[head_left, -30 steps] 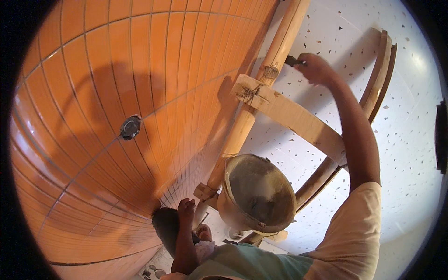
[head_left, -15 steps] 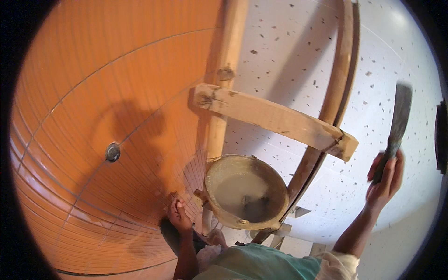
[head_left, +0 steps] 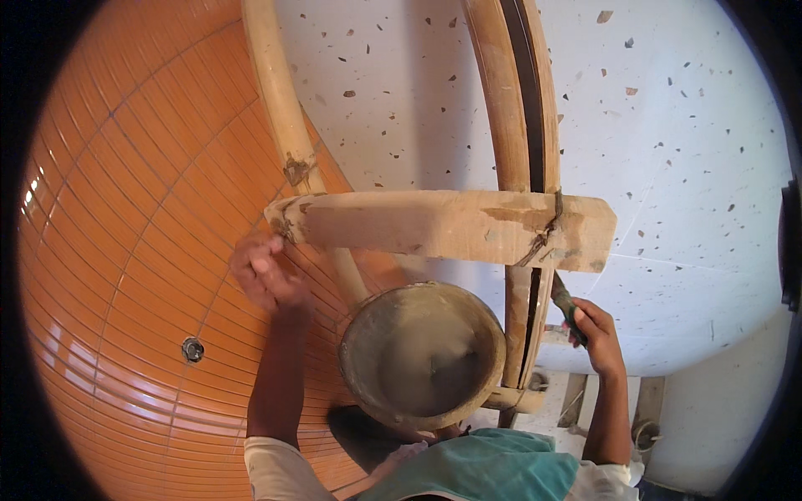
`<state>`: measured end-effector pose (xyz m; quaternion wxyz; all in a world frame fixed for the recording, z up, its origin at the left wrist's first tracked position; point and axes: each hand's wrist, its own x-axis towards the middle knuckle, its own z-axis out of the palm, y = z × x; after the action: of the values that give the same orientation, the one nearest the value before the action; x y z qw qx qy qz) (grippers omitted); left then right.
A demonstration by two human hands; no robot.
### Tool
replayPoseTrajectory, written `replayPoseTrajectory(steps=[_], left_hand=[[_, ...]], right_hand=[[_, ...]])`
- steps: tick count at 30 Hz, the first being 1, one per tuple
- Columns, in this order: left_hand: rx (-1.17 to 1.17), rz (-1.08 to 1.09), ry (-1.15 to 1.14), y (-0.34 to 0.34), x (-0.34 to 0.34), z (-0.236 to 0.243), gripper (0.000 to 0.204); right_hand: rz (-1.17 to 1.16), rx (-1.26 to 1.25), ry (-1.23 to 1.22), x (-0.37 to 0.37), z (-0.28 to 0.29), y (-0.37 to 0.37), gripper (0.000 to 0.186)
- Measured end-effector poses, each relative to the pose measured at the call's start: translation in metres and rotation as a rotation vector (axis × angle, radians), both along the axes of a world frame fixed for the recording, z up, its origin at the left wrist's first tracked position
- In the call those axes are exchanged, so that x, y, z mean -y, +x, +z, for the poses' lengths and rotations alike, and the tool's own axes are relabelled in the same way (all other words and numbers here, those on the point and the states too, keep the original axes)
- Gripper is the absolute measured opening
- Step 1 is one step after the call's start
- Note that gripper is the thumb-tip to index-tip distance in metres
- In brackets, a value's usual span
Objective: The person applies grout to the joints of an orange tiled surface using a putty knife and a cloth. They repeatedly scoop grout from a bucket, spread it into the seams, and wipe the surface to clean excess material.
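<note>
My right hand [head_left: 597, 334] is wrapped round the dark green handle of a putty knife [head_left: 563, 294]. Its blade passes behind the wooden crosspiece [head_left: 376, 221] and is hidden there. My left hand [head_left: 266, 274] is just below the crosspiece's left end, fingers bent and smeared by motion. Whether it touches the wood I cannot tell, and no tool shows in it. Between my arms, below the crosspiece, stands a round, stained bucket [head_left: 355, 392] holding grey, wet mix [head_left: 426, 346], with something dark in it.
The crosspiece is lashed to a left pole [head_left: 276, 92] and a right pole [head_left: 501, 100]. Orange ribbed tiles with a round metal fitting [head_left: 193, 349] cover the left wall [head_left: 150, 242]. A white, dark-flecked wall [head_left: 668, 125] rises behind the poles and to the right.
My left hand has risen to near the crosspiece's left end. My right hand has moved left and down with the putty knife, taking its blade behind the crosspiece. The view has shifted.
</note>
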<state>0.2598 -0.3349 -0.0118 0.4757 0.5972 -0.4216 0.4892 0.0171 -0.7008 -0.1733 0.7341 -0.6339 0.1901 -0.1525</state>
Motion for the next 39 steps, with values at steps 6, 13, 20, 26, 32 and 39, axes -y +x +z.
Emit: replayPoseTrajectory(steps=[6, 13, 20, 26, 32, 39], left_hand=[[-0.042, -0.124, -0.231, 0.04, 0.059, 0.021, 0.022], [-0.107, -0.118, -0.14, 0.045, 0.064, 0.02, 0.017], [-0.104, -0.044, -0.173, 0.043, 0.061, 0.016, 0.018], [-0.095, 0.042, -0.162, 0.039, 0.064, 0.017, 0.02], [-0.104, 0.023, -0.174, 0.038, 0.069, 0.018, 0.021], [-0.106, 0.054, -0.137, 0.034, 0.063, 0.018, 0.019]], right_hand=[[0.364, -0.172, -0.351, 0.02, 0.0, 0.097, 0.04], [0.517, 0.276, -0.344, -0.033, 0.008, 0.244, 0.04], [0.383, 0.708, -0.569, -0.126, 0.021, 0.341, 0.042], [0.281, 0.727, -0.585, -0.153, 0.005, 0.361, 0.043], [0.243, 0.725, -0.605, -0.159, -0.023, 0.378, 0.043], [0.293, 0.777, -0.562, -0.166, 0.02, 0.364, 0.049]])
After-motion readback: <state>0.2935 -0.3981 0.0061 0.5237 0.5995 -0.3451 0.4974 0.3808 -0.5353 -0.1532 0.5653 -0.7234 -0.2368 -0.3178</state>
